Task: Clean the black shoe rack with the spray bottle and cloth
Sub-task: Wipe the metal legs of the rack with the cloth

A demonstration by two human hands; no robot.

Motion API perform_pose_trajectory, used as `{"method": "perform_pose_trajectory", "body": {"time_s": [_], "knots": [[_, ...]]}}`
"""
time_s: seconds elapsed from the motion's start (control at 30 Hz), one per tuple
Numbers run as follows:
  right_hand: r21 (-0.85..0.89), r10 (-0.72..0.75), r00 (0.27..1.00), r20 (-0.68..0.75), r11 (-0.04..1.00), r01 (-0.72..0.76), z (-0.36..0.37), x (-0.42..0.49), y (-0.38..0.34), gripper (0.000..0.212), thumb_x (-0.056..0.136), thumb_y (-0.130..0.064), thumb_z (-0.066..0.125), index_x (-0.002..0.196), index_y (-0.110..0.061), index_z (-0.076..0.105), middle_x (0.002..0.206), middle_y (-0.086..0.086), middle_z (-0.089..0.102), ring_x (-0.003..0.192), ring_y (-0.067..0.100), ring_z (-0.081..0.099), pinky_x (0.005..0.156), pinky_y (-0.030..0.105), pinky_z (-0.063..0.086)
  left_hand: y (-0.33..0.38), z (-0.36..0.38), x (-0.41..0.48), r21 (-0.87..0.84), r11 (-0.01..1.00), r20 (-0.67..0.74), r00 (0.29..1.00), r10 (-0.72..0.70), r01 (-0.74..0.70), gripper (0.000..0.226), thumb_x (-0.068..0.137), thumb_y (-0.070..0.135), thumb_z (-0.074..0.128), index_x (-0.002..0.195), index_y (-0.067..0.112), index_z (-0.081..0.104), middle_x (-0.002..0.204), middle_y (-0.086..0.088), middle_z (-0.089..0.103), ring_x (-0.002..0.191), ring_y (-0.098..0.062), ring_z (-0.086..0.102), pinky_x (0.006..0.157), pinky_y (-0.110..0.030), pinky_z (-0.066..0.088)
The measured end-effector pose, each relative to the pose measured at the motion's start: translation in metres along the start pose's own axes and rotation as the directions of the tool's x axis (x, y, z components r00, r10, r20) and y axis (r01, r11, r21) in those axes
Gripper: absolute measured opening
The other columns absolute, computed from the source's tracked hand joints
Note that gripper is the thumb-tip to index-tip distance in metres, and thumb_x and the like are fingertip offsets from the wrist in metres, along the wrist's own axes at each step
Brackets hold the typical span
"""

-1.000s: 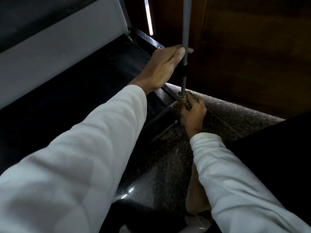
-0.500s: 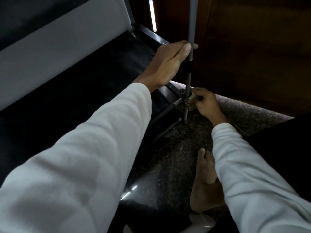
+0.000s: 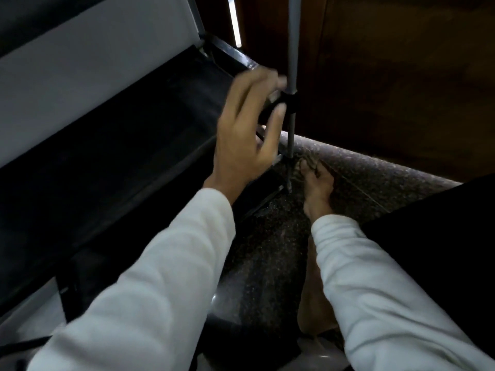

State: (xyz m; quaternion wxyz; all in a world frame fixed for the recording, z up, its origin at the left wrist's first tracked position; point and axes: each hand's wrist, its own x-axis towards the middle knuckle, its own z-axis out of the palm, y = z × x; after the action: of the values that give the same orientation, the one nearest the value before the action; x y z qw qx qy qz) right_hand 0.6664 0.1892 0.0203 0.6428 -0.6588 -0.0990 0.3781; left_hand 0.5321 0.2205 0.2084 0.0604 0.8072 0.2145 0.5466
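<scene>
Bottom of the frame first: two white sleeves, left sleeve point(image 3: 150, 277) wide and blurred at lower left, right sleeve point(image 3: 375, 285) at lower right. Between them, bottom centre, a bare foot point(image 3: 312, 303) flat on the dark speckled floor point(image 3: 267, 250).

Filling the left half, the black shoe rack point(image 3: 107, 162), its dark shelf slanting up toward the top centre.

Mid-frame now, the left grip point(image 3: 246, 135): wide apart, fingers spread and smeared with blur, holding nothing. Thumb tip just beside the black connector point(image 3: 292, 103) on the grey pole point(image 3: 292, 49); touching or not, cannot tell through the blur.

Slightly right and lower, the right grip point(image 3: 318, 183): down on the floor at the foot of that pole, fingers curled over the cloth point(image 3: 308, 160), bunched and dim, right against the pole's base. Grip clamped on the cloth, knuckles up.

Farther back: pole upright, running out of the top of the frame, rack corner bar just left of it. Behind, across the upper right, a dark brown wooden panel point(image 3: 401, 76). Upper left, a pale grey panel point(image 3: 93, 49) above the black shelf.
</scene>
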Motion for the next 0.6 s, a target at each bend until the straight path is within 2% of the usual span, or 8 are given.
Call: {"method": "perform_pose_trajectory", "body": {"time_s": [0.07, 0.13, 0.23, 0.33, 0.43, 0.5, 0.57, 0.6], "knots": [[-0.024, -0.066, 0.997, -0.039, 0.998, 0.065, 0.001, -0.011, 0.007, 0.031, 0.09, -0.016, 0.071, 0.12, -0.013, 0.071, 0.109, 0.006, 0.074, 0.098, 0.016, 0.067, 0.101, 0.045, 0.052, 0.001, 0.005, -0.035, -0.025, 0.999, 0.09, 0.995, -0.042, 0.044, 0.016, 0.093, -0.002, 0.054, 0.103, -0.005, 0.067, 0.105, -0.015, 0.062, 0.102, -0.019, 0.059, 0.09, -0.028, 0.047], [-0.07, -0.149, 0.988, -0.04, 0.987, 0.146, 0.002, -0.021, 0.011, 0.035, 0.089, -0.015, 0.072, 0.124, -0.015, 0.069, 0.116, 0.005, 0.072, 0.106, 0.017, 0.067, 0.102, 0.041, 0.052, -0.004, 0.015, -0.063, -0.022, 0.974, 0.214, 0.953, -0.215, 0.225, 0.02, 0.092, -0.006, 0.053, 0.106, -0.002, 0.066, 0.107, -0.01, 0.063, 0.1, -0.018, 0.062, 0.087, -0.032, 0.051], [-0.242, -0.377, 0.926, -0.018, 0.9, 0.362, -0.002, -0.028, 0.02, 0.042, 0.086, -0.009, 0.07, 0.128, -0.012, 0.066, 0.127, 0.004, 0.064, 0.117, 0.02, 0.062, 0.106, 0.029, 0.047, -0.02, 0.034, -0.078, 0.078, 0.844, 0.387, 0.764, -0.517, 0.531, 0.038, 0.091, -0.003, 0.053, 0.127, 0.005, 0.058, 0.127, -0.007, 0.058, 0.116, -0.018, 0.057, 0.099, -0.038, 0.048], [-0.357, -0.568, 0.823, 0.012, 0.766, 0.534, 0.001, -0.034, 0.023, 0.042, 0.089, -0.002, 0.066, 0.13, -0.005, 0.063, 0.134, 0.013, 0.058, 0.124, 0.025, 0.058, 0.107, 0.03, 0.045, -0.038, 0.057, -0.073, 0.16, 0.786, 0.617, 0.561, -0.552, 0.597, 0.058, 0.093, 0.003, 0.047, 0.148, 0.019, 0.037, 0.152, -0.001, 0.037, 0.138, -0.013, 0.036, 0.116, -0.026, 0.031], [-0.509, -0.578, 0.814, 0.051, 0.686, 0.519, 0.008, -0.03, 0.026, 0.037, 0.093, -0.022, 0.063, 0.129, -0.02, 0.065, 0.136, 0.004, 0.058, 0.127, 0.021, 0.055, 0.11, 0.033, 0.042, -0.055, 0.071, -0.07, 0.223, 0.741, 0.782, 0.337, -0.525, 0.634, 0.071, 0.093, 0.007, 0.042, 0.156, 0.026, 0.015, 0.165, 0.0, 0.01, 0.151, -0.019, 0.011, 0.123, -0.046, 0.018], [-0.666, -0.57, 0.821, 0.006, 0.61, 0.429, 0.012, -0.022, 0.023, 0.032, 0.087, -0.044, 0.063, 0.118, -0.035, 0.066, 0.125, -0.01, 0.062, 0.119, 0.017, 0.057, 0.106, 0.041, 0.046, -0.062, 0.07, -0.076, 0.184, 0.732, 0.823, 0.305, -0.479, 0.656, 0.079, 0.086, 0.01, 0.041, 0.157, 0.025, 0.012, 0.166, 0.0, -0.001, 0.153, -0.018, 0.0, 0.124, -0.044, 0.009], [-0.67, -0.574, 0.805, 0.149, 0.54, 0.509, 0.013, -0.017, 0.023, 0.038, 0.086, -0.037, 0.062, 0.125, -0.037, 0.06, 0.13, -0.008, 0.056, 0.121, 0.023, 0.052, 0.105, 0.04, 0.045, -0.064, 0.067, -0.085, 0.121, 0.739, 0.812, 0.362, -0.458, 0.662, 0.083, 0.08, 0.012, 0.039, 0.158, 0.02, 0.012, 0.166, -0.002, -0.004, 0.152, -0.013, -0.008, 0.124, -0.038, -0.002], [-0.686, -0.548, 0.826, 0.131, 0.551, 0.474, 0.015, -0.014, 0.028, 0.04, 0.087, -0.038, 0.06, 0.126, -0.037, 0.059, 0.13, -0.008, 0.055, 0.122, 0.023, 0.05, 0.104, 0.037, 0.044, -0.065, 0.067, -0.088, 0.102, 0.75, 0.798, 0.397, -0.454, 0.654, 0.083, 0.079, 0.012, 0.038, 0.158, 0.017, 0.013, 0.166, -0.004, -0.002, 0.152, -0.013, -0.008, 0.124, -0.041, -0.004]]}}
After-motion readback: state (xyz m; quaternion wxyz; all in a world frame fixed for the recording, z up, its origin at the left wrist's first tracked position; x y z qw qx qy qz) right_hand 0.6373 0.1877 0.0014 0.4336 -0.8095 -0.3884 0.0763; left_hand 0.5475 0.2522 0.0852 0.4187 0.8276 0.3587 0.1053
